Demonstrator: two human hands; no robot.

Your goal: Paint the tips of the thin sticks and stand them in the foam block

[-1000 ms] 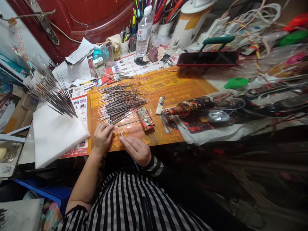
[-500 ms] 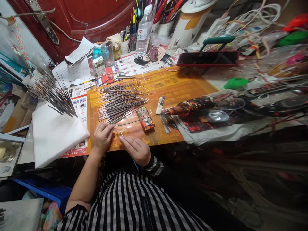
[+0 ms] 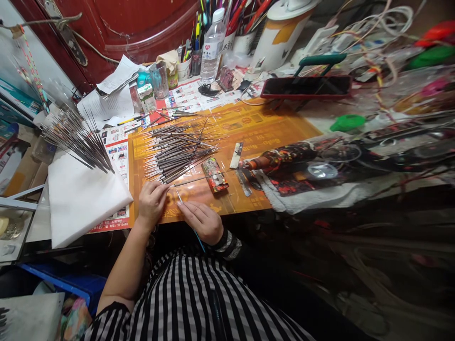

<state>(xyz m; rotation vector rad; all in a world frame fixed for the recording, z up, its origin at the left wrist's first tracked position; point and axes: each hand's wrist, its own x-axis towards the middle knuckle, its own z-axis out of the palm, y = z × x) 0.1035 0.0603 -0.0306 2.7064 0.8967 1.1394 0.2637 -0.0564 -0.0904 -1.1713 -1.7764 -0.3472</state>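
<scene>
My left hand (image 3: pixel 152 196) is closed, pinching the end of a slim grey rod (image 3: pixel 192 180). The rod stretches to the right, its thin far end passing over a paint-smeared block (image 3: pixel 214 175). My right hand (image 3: pixel 204 221) is closed around a thin blue-handled stick (image 3: pixel 199 240), perhaps a fine brush. Its pale narrow tip points up, close to the rod by my left fingers; whether they touch I cannot tell. Just beyond my hands lies a pile of similar grey rods (image 3: pixel 174 158) on an orange sheet (image 3: pixel 245 203).
Left of the pile, many dark rods (image 3: pixel 90 147) stand stuck in a white foam block (image 3: pixel 81 203). A water bottle (image 3: pixel 212 47), a glass (image 3: pixel 159 81) and a phone on a stand (image 3: pixel 307 86) are at the back. A paint-stained bottle (image 3: pixel 287 155) and white cloth (image 3: pixel 302 201) lie to the right.
</scene>
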